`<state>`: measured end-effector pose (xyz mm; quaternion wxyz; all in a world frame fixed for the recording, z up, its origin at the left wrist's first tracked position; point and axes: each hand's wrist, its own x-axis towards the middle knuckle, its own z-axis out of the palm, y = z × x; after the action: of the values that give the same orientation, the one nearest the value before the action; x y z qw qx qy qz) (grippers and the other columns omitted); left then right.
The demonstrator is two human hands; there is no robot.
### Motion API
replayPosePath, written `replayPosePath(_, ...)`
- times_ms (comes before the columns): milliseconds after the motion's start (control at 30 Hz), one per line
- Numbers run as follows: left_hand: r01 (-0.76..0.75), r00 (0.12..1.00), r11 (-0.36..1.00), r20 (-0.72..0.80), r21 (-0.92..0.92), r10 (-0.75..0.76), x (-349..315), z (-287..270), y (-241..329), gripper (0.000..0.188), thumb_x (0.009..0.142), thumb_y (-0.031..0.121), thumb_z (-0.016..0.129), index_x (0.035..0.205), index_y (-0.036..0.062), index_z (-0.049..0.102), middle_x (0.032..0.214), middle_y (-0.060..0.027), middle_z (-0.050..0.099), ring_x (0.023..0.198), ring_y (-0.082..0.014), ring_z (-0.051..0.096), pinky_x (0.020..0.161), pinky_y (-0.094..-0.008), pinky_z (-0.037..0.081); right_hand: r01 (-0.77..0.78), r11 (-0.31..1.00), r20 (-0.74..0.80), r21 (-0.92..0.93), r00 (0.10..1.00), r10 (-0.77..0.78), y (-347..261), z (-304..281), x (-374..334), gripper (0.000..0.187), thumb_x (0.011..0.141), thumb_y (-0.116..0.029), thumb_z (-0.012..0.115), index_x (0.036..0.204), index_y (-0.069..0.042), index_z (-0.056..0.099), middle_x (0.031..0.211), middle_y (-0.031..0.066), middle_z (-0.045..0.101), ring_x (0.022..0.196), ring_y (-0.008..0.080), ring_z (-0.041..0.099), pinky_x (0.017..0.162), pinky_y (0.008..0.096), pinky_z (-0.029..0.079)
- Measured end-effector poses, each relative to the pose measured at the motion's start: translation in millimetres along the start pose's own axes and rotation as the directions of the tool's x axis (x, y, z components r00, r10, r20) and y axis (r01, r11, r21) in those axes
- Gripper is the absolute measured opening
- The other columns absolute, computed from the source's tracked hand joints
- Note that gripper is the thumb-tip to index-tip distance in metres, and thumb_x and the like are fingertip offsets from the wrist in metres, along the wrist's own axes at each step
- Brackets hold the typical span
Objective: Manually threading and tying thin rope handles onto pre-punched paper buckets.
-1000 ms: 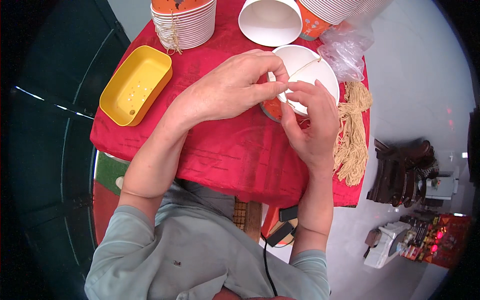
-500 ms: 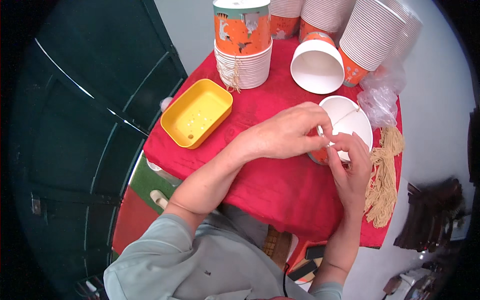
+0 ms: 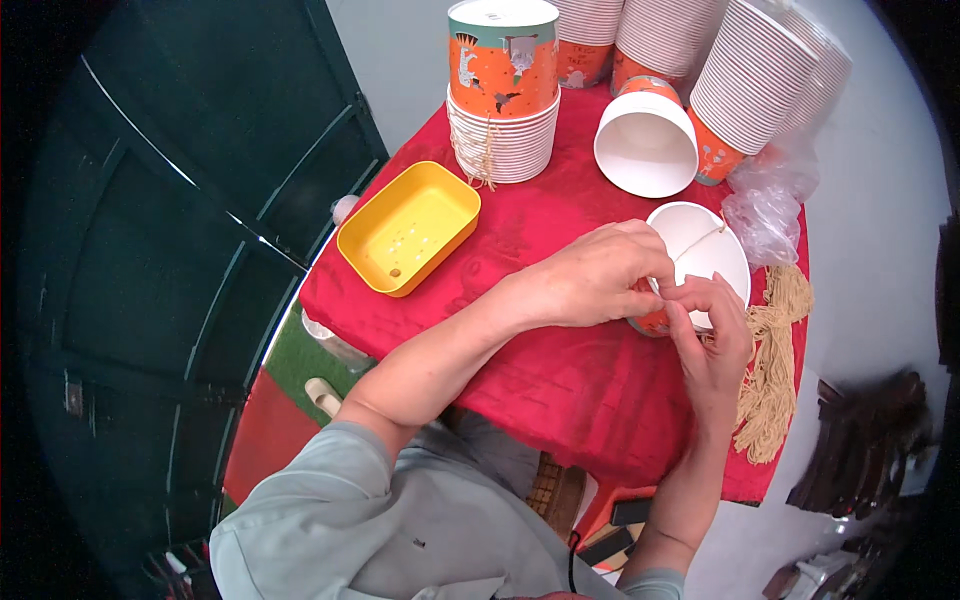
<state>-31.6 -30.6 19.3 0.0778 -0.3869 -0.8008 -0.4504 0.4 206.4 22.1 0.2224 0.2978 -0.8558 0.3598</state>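
An orange-printed paper bucket (image 3: 728, 258) with a white inside sits tilted at the right of the table, its mouth toward me. A thin beige string (image 3: 700, 243) runs from its far rim across the mouth toward my fingers. My left hand (image 3: 610, 275) is closed in a pinch at the near left rim. Against it, my right hand (image 3: 712, 325) pinches at the same spot, thumb and forefinger together. The string's end between the fingertips is mostly hidden. Beside my right hand lies a bundle of beige strings (image 3: 768, 370).
A yellow tray (image 3: 458, 222) holding small bits stands on the red cloth (image 3: 540, 220) at left. Behind it rises a bucket stack (image 3: 505, 140) with strings hanging down. Another bucket (image 3: 648, 150) lies on its side near tall stacks (image 3: 750, 80) and a clear plastic bag (image 3: 765, 215).
The whole view has shifted slightly, with the table lower and to the right. Both hands stay at the bucket's rim, with the fingertips now closer together.
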Motion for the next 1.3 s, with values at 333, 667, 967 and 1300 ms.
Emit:
replayPosePath(333, 0.005, 1.000, 1.000, -0.017, -0.006, -0.005, 0.4, -1.2, 1.3, 0.014, 0.094, 0.015, 0.083, 0.103, 0.0051, 0.078, 0.099, -0.0105, 0.072, 0.104, -0.0303, 0.070, 0.096, -0.0449, 0.056, 0.117, 0.986, 0.042, -0.115, 0.993, -0.113, -5.3, -4.9, 2.2, 0.018, 0.088, -0.002, 0.082, 0.100, -0.006, 0.069, 0.105, 0.0087, 0.078, 0.109, 0.0313, 0.076, 0.120, 0.0591, 0.051)
replayPosePath(667, 0.060, 0.998, 0.997, -0.006, -0.046, -0.060, 4.4, 2.8, 8.5, 0.013, 0.097, 0.015, 0.080, 0.104, 0.0038, 0.079, 0.103, -0.0134, 0.076, 0.106, -0.0323, 0.073, 0.096, -0.0451, 0.057, 0.254, 0.913, -0.030, -0.320, 0.960, -0.278, -2.2, -3.9, -7.6, 0.026, 0.084, -0.001, 0.083, 0.101, -0.008, 0.065, 0.117, 0.0078, 0.075, 0.112, 0.0304, 0.074, 0.116, 0.0592, 0.055)
replayPosePath(967, 0.083, 0.996, 0.996, -0.022, -0.044, -0.084, 3.4, 0.0, 9.6, 0.011, 0.097, 0.010, 0.078, 0.103, 0.0003, 0.074, 0.099, -0.0126, 0.074, 0.103, -0.0308, 0.072, 0.095, -0.0434, 0.057, 0.222, 0.942, 0.015, -0.253, 0.974, -0.226, 1.4, -1.5, -1.8, 0.026, 0.086, -0.002, 0.080, 0.101, -0.008, 0.060, 0.119, 0.0092, 0.075, 0.115, 0.0314, 0.074, 0.118, 0.0584, 0.054)
replayPosePath(1300, 0.200, 0.979, 0.972, -0.010, -0.121, -0.203, 0.3, -5.8, 3.1, 0.014, 0.101, 0.010, 0.073, 0.110, 0.0005, 0.077, 0.104, -0.0105, 0.075, 0.105, -0.0217, 0.072, 0.097, -0.0375, 0.058, 0.186, 0.976, 0.070, -0.111, 0.981, -0.179, -0.8, -12.5, -1.5, 0.022, 0.085, -0.003, 0.078, 0.098, -0.010, 0.062, 0.122, 0.0091, 0.077, 0.117, 0.0311, 0.074, 0.122, 0.0620, 0.048)
